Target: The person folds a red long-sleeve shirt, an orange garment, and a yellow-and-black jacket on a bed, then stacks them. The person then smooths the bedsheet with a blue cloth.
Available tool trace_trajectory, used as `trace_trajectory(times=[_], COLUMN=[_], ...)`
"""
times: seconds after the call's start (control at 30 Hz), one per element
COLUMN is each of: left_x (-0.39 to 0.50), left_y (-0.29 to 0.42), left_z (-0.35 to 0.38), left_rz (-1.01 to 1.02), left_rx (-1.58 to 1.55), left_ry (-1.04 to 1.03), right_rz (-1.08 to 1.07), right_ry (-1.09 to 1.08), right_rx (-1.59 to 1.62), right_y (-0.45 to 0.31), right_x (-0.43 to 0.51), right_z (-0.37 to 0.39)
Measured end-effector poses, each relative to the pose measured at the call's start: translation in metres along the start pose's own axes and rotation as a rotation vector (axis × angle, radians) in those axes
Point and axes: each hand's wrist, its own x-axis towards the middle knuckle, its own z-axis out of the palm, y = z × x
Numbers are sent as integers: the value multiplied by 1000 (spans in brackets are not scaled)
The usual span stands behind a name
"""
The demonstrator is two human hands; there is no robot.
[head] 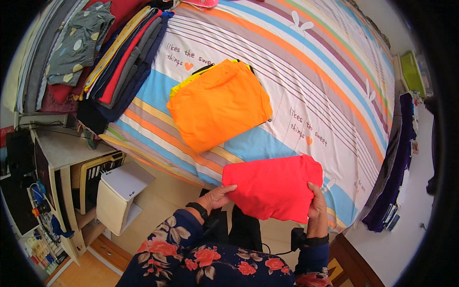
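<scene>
A folded red garment (272,188) is held up at the near edge of the bed. My left hand (219,196) grips its left side, thumb on top. At its right side my right hand (317,201) has hold of the edge, thumb also on top. Just beyond it, on the striped bedsheet (251,143), lies a folded orange garment (222,107). Yellow and black cloth (183,86) shows from under the orange one's far edge. Whether the red garment touches the bed is hard to tell.
Stacks of folded clothes (123,57) stand at the bed's far left, with a grey dotted garment (80,43) on one. A desk (68,143) and a white stool-like box (123,179) are on the left. Purple cloth (394,172) hangs at the right, and a brown wooden piece (355,262) stands lower right.
</scene>
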Motion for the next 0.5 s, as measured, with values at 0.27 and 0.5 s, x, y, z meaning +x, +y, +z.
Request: trace_trajectory(times=[0.27,0.5], left_x=[-31,-44], left_y=[16,7], left_z=[26,30], left_rz=[-111,-122], left_rx=[-71,-214], left_ry=[-15,-19], right_rz=[109,112], right_ry=[-86,-34], right_rx=[136,126], right_y=[-1,-7], right_x=[6,-1], right_z=[7,12])
